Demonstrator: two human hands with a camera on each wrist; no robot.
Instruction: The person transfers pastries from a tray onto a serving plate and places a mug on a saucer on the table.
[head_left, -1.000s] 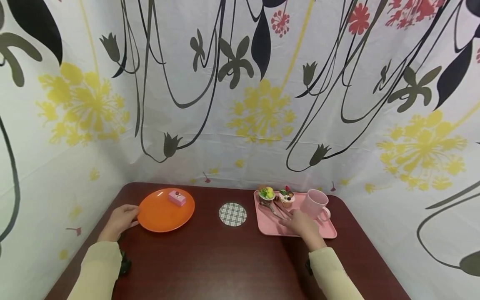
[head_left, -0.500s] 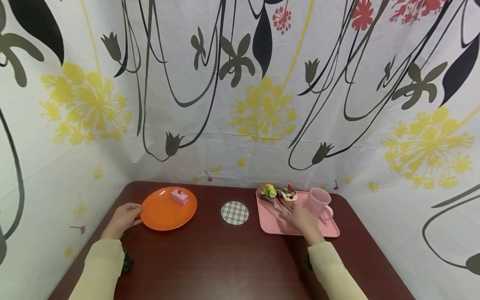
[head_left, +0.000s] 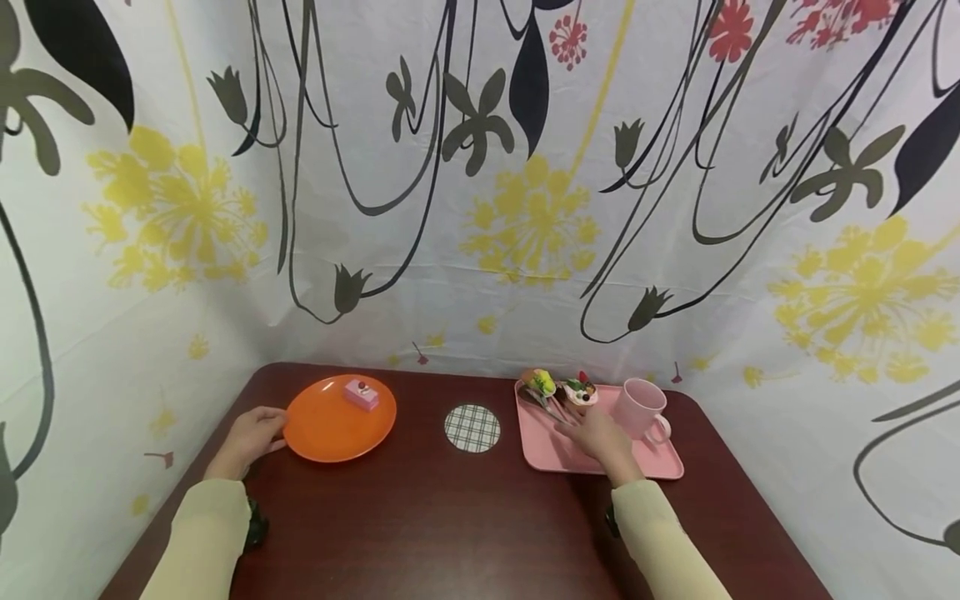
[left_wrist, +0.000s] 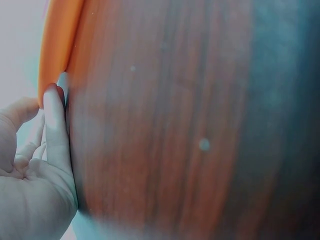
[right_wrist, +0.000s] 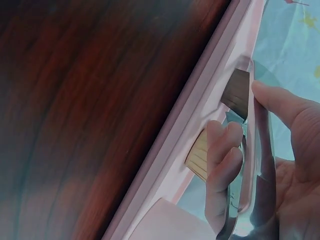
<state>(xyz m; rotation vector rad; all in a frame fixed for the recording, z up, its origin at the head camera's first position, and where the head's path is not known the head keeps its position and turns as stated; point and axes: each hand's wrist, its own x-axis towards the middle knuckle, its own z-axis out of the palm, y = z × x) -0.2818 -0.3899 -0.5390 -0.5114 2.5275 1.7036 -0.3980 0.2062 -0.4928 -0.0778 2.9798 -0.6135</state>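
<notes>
In the head view my left hand pinches the near-left rim of an orange plate. A small pink toy cake slice lies on that plate. The left wrist view has the thumb above the rim and fingers below it. My right hand holds metal tongs over a pink tray. Their far ends overlap a toy cupcake with a yellow and green top. Beside it stands a toy cupcake with cream and berries, partly behind the tongs and hand.
A pink mug stands on the right of the tray. Between plate and tray lies a round checked coaster on the dark brown table. Floral cloth walls the back and both sides.
The tongs have shifted slightly toward the yellow and green cupcake, with their arms at a changed angle. My left hand keeps its hold on the plate. The head view has turned slightly.
</notes>
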